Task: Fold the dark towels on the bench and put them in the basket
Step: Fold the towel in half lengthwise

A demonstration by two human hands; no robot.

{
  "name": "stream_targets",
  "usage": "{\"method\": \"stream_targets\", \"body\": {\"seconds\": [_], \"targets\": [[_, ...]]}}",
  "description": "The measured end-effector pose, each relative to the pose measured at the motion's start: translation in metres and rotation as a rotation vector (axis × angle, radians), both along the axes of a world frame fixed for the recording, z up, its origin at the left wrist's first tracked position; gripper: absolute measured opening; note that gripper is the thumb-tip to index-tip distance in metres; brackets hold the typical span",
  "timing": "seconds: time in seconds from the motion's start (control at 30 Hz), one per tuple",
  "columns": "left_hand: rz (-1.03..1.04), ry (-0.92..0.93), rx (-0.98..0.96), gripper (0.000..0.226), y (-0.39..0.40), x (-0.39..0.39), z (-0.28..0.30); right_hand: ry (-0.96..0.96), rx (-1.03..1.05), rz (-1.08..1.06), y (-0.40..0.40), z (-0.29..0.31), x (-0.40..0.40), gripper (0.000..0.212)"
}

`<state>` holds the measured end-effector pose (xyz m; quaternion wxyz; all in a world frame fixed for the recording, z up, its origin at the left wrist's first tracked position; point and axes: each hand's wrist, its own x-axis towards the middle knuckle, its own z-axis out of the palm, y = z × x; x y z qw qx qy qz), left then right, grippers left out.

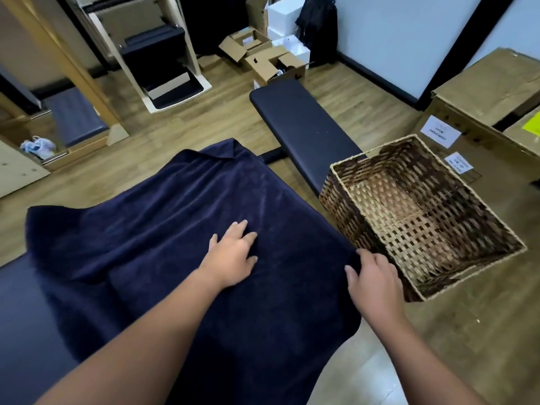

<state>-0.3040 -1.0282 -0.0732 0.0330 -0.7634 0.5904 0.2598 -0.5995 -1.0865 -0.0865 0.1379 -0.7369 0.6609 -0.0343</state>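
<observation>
The long black padded bench (304,127) is the landmark here, running from the far floor toward the person. Spread across its near end lies a large navy terry towel (181,206), mostly flat, its left side bunched and draped over the bench's left edge, one far corner flipped back. It should handle as soft, limp and fairly light, sliding easily on the smooth padding, so corners and hems are the places to take it; a grip mid-cloth would only rumple it. Whether a second towel lies beneath is hard to say. Touching the bench's right side stands an empty rectangular woven wicker basket (493,229), nothing yet in it. The left hand (233,255) reaches forward over the bench's middle, palm down, fingers spread flat, pressing the towel and gripping nothing. The right hand (371,276), at the bench's right edge, pinches the towel's hem between thumb and curled fingers.
</observation>
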Motion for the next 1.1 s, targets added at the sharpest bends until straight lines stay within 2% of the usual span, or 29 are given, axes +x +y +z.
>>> {"method": "stream_targets", "body": {"seconds": [0.1, 0.17, 0.3, 0.47, 0.5, 0.57, 0.63, 0.73, 0.9, 1.0, 1.1], "targets": [[0.098, -0.124, -0.123, 0.036, 0.004, -0.012, -0.002, -0.007, 0.014, -0.036, -0.01, 0.006, 0.008, 0.026], [0.183, -0.136, -0.124, 0.022, -0.001, -0.018, 0.0, -0.024, -0.003, -0.027, -0.012, 0.008, 0.009, 0.016], [0.219, -0.127, -0.104, 0.017, -0.015, -0.023, 0.003, -0.104, -0.065, -0.03, -0.016, 0.011, 0.003, 0.009], [0.345, 0.007, -0.313, 0.012, -0.029, -0.035, 0.008, -0.245, -0.119, -0.158, -0.02, 0.008, -0.008, 0.012], [0.334, 0.035, -0.305, 0.011, -0.028, -0.038, 0.007, -0.23, -0.075, -0.197, -0.021, 0.007, -0.008, 0.009], [0.248, 0.056, -0.241, 0.008, -0.02, -0.043, 0.002, -0.131, 0.007, -0.181, -0.022, 0.007, -0.003, 0.018], [0.172, 0.067, -0.229, 0.017, -0.008, -0.046, -0.003, -0.065, -0.004, -0.005, -0.016, 0.008, 0.009, 0.026], [0.174, 0.097, -0.284, 0.027, 0.015, -0.047, -0.007, 0.015, -0.03, 0.369, 0.006, 0.009, 0.036, 0.03], [0.225, -0.03, -0.271, 0.03, 0.077, -0.03, 0.001, 0.049, 0.053, 0.754, 0.063, 0.011, 0.091, 0.05], [0.349, -0.134, -0.391, 0.024, 0.13, -0.013, 0.005, 0.08, 0.135, 0.955, 0.102, 0.009, 0.116, 0.065], [0.591, -0.275, -0.513, 0.033, 0.19, 0.004, 0.001, 0.112, 0.169, 1.077, 0.135, 0.01, 0.134, 0.074]]}}
